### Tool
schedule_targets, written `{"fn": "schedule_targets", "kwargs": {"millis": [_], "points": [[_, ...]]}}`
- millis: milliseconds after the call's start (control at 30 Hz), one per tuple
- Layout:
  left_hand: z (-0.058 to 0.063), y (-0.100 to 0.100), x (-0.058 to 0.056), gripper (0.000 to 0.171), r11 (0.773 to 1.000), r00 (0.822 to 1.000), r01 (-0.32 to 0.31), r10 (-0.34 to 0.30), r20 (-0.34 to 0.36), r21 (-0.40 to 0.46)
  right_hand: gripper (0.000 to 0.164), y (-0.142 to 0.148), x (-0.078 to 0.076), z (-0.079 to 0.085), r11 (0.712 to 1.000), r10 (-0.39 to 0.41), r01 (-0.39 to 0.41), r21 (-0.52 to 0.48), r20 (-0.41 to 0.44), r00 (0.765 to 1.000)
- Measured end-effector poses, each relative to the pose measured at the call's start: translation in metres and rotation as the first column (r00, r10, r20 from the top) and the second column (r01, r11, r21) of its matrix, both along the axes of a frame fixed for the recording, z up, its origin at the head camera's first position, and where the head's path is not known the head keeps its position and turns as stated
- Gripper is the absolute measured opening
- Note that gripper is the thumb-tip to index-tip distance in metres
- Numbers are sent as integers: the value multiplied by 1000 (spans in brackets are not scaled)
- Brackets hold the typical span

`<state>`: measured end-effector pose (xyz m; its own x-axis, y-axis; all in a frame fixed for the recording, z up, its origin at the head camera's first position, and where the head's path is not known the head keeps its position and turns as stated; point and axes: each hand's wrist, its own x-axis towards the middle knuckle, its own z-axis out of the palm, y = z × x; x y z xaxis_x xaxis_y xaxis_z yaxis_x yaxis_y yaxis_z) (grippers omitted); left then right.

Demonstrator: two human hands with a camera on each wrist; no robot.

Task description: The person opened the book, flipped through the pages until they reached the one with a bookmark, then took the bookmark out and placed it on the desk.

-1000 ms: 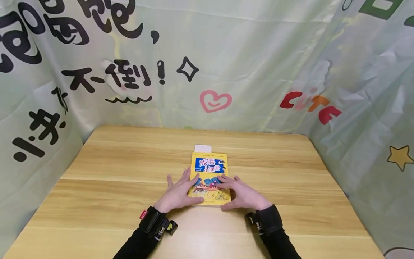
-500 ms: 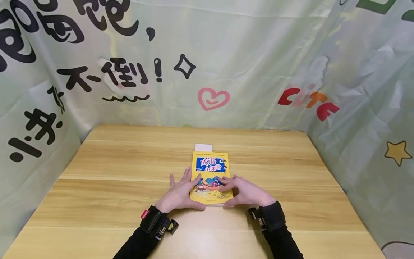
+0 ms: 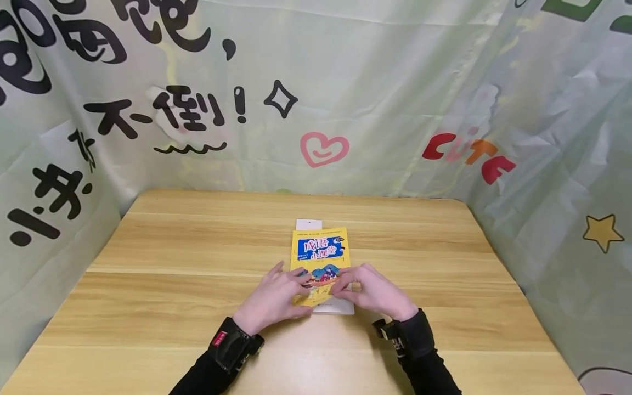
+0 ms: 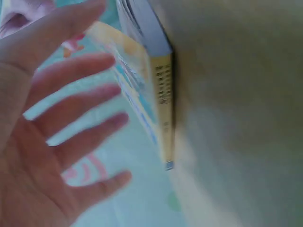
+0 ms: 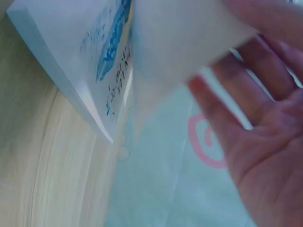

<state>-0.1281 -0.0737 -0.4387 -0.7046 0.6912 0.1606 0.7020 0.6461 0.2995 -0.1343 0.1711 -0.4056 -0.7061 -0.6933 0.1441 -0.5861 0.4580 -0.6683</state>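
A yellow paperback book [image 3: 316, 233] with a blue title panel lies at the middle of the wooden table. Its lower right cover corner is lifted by my right hand [image 3: 377, 293], which pinches it between thumb and fingers. In the right wrist view, the raised cover's pale inner side [image 5: 165, 52] stands away from a printed white page [image 5: 71, 33]. My left hand [image 3: 269, 302] lies at the book's lower left, fingertips over the cover. The left wrist view shows its fingers extended and spread beside the yellow spine [image 4: 164, 104].
A small white card [image 3: 309, 224] sticks out beyond the book's far edge. The wooden table [image 3: 197, 236] ends at hanging fabric [image 3: 385, 99] printed with lettering and drawings, at the back and both sides.
My right thumb and fingers have closed on the cover's corner and raised it, baring white pages beneath. The left hand has rolled further over the cover. The camera view has shifted slightly.
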Motion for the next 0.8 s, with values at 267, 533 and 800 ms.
{"fn": "schedule_targets", "kwargs": {"millis": [267, 533, 800], "points": [[10, 4, 4, 41, 995, 948, 54, -23, -316, 89, 18, -12, -4, -8, 970, -31, -56, -237, -348, 937], [15, 10, 2, 28, 976, 899, 129, -40, -436, 176, 52, -5, -15, -16, 953, -216, 105, -284, -395, 893], [26, 17, 5, 22, 983, 843, 135, -48, -535, 125, 26, 1, -23, -33, 989, -130, 141, 55, -163, 978]]}}
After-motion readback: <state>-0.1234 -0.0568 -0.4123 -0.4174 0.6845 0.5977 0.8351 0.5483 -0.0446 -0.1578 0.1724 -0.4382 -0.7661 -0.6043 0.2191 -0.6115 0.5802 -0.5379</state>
